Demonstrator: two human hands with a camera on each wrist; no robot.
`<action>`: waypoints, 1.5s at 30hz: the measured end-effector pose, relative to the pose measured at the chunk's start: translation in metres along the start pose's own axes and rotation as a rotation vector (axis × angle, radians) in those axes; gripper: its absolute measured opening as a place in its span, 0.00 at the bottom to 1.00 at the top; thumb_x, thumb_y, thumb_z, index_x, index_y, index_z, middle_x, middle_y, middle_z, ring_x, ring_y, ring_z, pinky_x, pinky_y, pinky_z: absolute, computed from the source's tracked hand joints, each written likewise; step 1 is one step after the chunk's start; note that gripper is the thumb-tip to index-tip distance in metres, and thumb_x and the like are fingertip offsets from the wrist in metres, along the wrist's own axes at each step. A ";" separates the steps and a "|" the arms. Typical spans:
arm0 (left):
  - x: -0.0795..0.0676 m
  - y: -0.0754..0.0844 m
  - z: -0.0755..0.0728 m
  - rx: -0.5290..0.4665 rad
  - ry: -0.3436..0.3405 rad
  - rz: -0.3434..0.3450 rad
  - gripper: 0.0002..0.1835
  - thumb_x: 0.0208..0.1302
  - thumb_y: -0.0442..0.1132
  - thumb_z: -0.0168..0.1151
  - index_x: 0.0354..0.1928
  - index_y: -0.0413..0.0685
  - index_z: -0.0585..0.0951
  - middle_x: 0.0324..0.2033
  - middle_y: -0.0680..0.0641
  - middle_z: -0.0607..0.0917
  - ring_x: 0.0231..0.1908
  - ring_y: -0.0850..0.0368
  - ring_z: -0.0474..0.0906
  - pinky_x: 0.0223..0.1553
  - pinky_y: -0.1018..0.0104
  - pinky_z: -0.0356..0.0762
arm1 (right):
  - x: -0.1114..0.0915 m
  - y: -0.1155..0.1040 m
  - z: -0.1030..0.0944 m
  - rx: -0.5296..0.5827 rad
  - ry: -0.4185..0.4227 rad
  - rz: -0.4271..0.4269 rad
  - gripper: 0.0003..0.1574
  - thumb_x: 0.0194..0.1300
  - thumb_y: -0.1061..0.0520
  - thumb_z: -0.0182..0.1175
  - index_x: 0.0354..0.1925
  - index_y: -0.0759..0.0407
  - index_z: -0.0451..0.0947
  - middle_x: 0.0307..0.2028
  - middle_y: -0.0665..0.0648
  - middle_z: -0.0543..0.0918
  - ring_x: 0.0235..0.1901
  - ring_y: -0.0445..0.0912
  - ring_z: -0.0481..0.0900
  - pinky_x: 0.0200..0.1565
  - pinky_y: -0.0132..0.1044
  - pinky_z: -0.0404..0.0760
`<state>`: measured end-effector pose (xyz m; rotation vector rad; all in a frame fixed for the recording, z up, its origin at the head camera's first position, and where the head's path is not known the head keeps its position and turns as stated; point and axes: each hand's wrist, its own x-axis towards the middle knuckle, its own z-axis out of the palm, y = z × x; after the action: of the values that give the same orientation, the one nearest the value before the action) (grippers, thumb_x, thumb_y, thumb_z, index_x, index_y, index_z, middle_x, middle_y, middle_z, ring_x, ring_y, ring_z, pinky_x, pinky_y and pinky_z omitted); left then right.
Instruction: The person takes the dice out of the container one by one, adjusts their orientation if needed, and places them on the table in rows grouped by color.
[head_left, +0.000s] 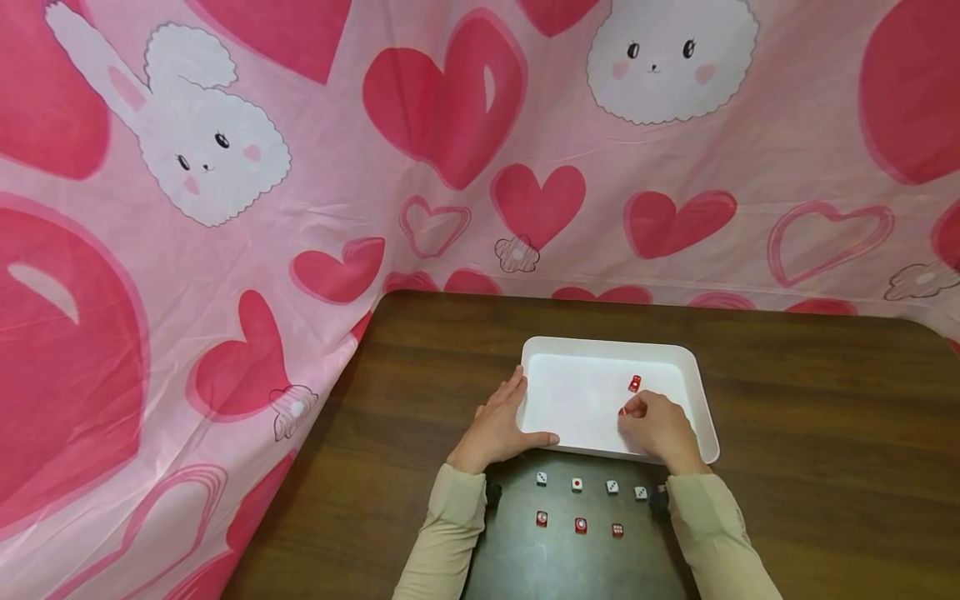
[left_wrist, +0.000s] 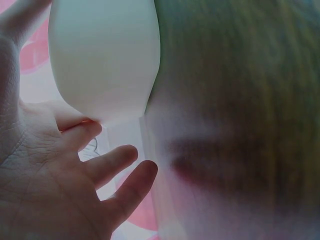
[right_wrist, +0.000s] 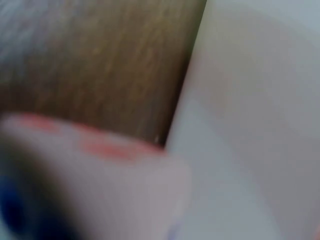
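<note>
A shallow white tray (head_left: 570, 392) lies on the wooden table. My left hand (head_left: 497, 425) rests against its near left corner, fingers fairly straight along the side and thumb along the near rim. In the left wrist view some fingers touch the tray (left_wrist: 105, 55) while others are spread free. Over the tray's right half, my right hand (head_left: 660, 429) pinches a red die (head_left: 622, 412) between thumb and fingertips. Just beyond it, red dice (head_left: 634, 383) lie close together on the tray floor, apparently two. The right wrist view is too blurred to show the pinch.
In front of the tray lies a dark grey mat (head_left: 570, 567). A row of several white dice (head_left: 577, 484) sits on it, with three red dice (head_left: 581, 526) in a nearer row. Behind the wooden table (head_left: 825, 400) hangs a pink heart-patterned cloth (head_left: 450, 192).
</note>
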<state>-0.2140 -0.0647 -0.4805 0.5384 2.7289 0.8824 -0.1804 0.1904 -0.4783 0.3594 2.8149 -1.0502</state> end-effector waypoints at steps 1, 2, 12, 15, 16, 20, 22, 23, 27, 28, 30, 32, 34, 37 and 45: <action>0.000 0.000 0.000 -0.001 -0.001 0.000 0.58 0.49 0.64 0.70 0.76 0.50 0.52 0.77 0.56 0.45 0.76 0.47 0.47 0.68 0.33 0.49 | 0.000 0.000 -0.001 0.000 0.005 -0.003 0.13 0.58 0.55 0.60 0.39 0.62 0.78 0.30 0.58 0.79 0.32 0.51 0.73 0.31 0.37 0.66; 0.000 0.000 0.000 -0.003 -0.001 0.001 0.58 0.49 0.64 0.70 0.76 0.50 0.52 0.77 0.56 0.45 0.76 0.48 0.47 0.68 0.33 0.49 | 0.000 0.000 -0.001 0.002 0.009 -0.004 0.13 0.58 0.55 0.60 0.39 0.63 0.78 0.30 0.59 0.79 0.32 0.51 0.73 0.31 0.37 0.66; -0.001 0.000 -0.001 -0.012 -0.001 0.003 0.58 0.49 0.64 0.70 0.76 0.50 0.52 0.77 0.55 0.45 0.76 0.47 0.47 0.68 0.33 0.48 | -0.003 0.000 -0.006 0.009 0.043 0.004 0.13 0.57 0.57 0.60 0.39 0.65 0.79 0.32 0.61 0.82 0.33 0.52 0.74 0.32 0.38 0.67; -0.001 0.000 -0.001 -0.014 0.000 0.004 0.57 0.49 0.64 0.70 0.76 0.50 0.52 0.77 0.55 0.45 0.76 0.47 0.47 0.68 0.34 0.48 | -0.003 0.000 -0.007 0.022 0.047 0.004 0.13 0.57 0.57 0.60 0.38 0.65 0.79 0.32 0.61 0.82 0.33 0.52 0.74 0.32 0.37 0.67; -0.001 0.000 0.000 -0.015 -0.001 0.004 0.57 0.49 0.64 0.70 0.76 0.50 0.52 0.77 0.56 0.45 0.76 0.47 0.47 0.68 0.34 0.48 | -0.003 0.000 -0.007 0.029 0.045 0.005 0.13 0.57 0.57 0.60 0.38 0.65 0.79 0.33 0.62 0.82 0.33 0.52 0.74 0.32 0.37 0.67; -0.001 -0.001 0.000 -0.019 0.000 0.004 0.57 0.49 0.64 0.70 0.76 0.51 0.52 0.77 0.56 0.46 0.76 0.48 0.47 0.68 0.33 0.48 | -0.003 0.000 -0.006 0.052 0.054 -0.007 0.13 0.57 0.57 0.62 0.38 0.65 0.79 0.32 0.61 0.83 0.32 0.51 0.74 0.32 0.37 0.67; 0.000 -0.001 0.001 -0.015 0.002 0.004 0.58 0.48 0.65 0.70 0.76 0.51 0.52 0.77 0.56 0.46 0.76 0.48 0.47 0.68 0.33 0.48 | -0.003 0.001 -0.005 0.063 0.063 -0.024 0.12 0.56 0.57 0.62 0.37 0.65 0.80 0.31 0.60 0.84 0.32 0.50 0.75 0.32 0.36 0.68; 0.000 -0.001 0.001 -0.013 0.002 0.003 0.58 0.48 0.65 0.69 0.76 0.51 0.52 0.77 0.56 0.46 0.76 0.48 0.47 0.68 0.34 0.48 | -0.003 0.001 -0.004 0.070 0.067 -0.035 0.12 0.56 0.57 0.63 0.37 0.64 0.80 0.30 0.59 0.84 0.31 0.50 0.76 0.32 0.36 0.68; 0.000 0.000 0.002 -0.002 0.004 -0.001 0.58 0.48 0.65 0.70 0.76 0.51 0.53 0.77 0.56 0.46 0.76 0.48 0.47 0.68 0.34 0.49 | -0.004 0.000 -0.004 0.122 0.066 -0.078 0.12 0.56 0.57 0.64 0.37 0.65 0.79 0.30 0.59 0.84 0.31 0.49 0.77 0.33 0.36 0.70; 0.000 0.000 0.002 -0.001 0.003 -0.002 0.58 0.48 0.65 0.70 0.76 0.51 0.52 0.77 0.56 0.46 0.76 0.48 0.47 0.68 0.33 0.49 | -0.004 -0.001 -0.004 0.137 0.063 -0.086 0.12 0.57 0.57 0.64 0.38 0.65 0.79 0.31 0.59 0.84 0.31 0.49 0.77 0.33 0.36 0.70; 0.000 0.000 0.001 -0.004 0.003 -0.004 0.57 0.48 0.64 0.70 0.76 0.51 0.53 0.77 0.56 0.46 0.76 0.48 0.47 0.68 0.33 0.49 | -0.004 -0.001 -0.005 0.162 0.058 -0.102 0.13 0.58 0.58 0.65 0.39 0.66 0.79 0.32 0.59 0.84 0.32 0.48 0.77 0.34 0.36 0.71; 0.000 0.001 0.001 -0.010 0.002 -0.005 0.57 0.48 0.64 0.70 0.76 0.51 0.53 0.77 0.56 0.46 0.76 0.48 0.47 0.68 0.33 0.48 | -0.005 -0.002 -0.005 0.180 0.055 -0.115 0.13 0.59 0.57 0.65 0.40 0.66 0.79 0.33 0.59 0.84 0.32 0.48 0.77 0.35 0.36 0.72; 0.000 0.001 0.002 -0.013 0.002 -0.005 0.57 0.48 0.64 0.70 0.76 0.51 0.53 0.77 0.56 0.46 0.76 0.48 0.47 0.68 0.33 0.48 | -0.006 -0.002 -0.005 0.196 0.059 -0.133 0.13 0.59 0.57 0.65 0.40 0.66 0.79 0.33 0.59 0.84 0.33 0.47 0.77 0.35 0.35 0.73; 0.000 0.000 0.002 -0.015 0.002 -0.004 0.57 0.49 0.64 0.70 0.76 0.51 0.53 0.77 0.56 0.46 0.76 0.48 0.47 0.68 0.33 0.48 | -0.007 -0.003 -0.006 0.213 0.072 -0.162 0.13 0.60 0.57 0.65 0.40 0.65 0.80 0.34 0.59 0.85 0.33 0.46 0.76 0.37 0.34 0.73; 0.000 0.000 0.002 -0.009 0.001 -0.004 0.57 0.49 0.64 0.69 0.76 0.51 0.53 0.77 0.56 0.46 0.76 0.47 0.47 0.68 0.33 0.48 | -0.013 -0.005 -0.007 0.257 0.080 -0.175 0.15 0.62 0.55 0.65 0.43 0.65 0.79 0.36 0.59 0.84 0.36 0.46 0.74 0.38 0.32 0.71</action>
<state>-0.2138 -0.0639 -0.4818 0.5302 2.7245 0.8942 -0.1691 0.1890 -0.4676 0.1824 2.8264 -1.4726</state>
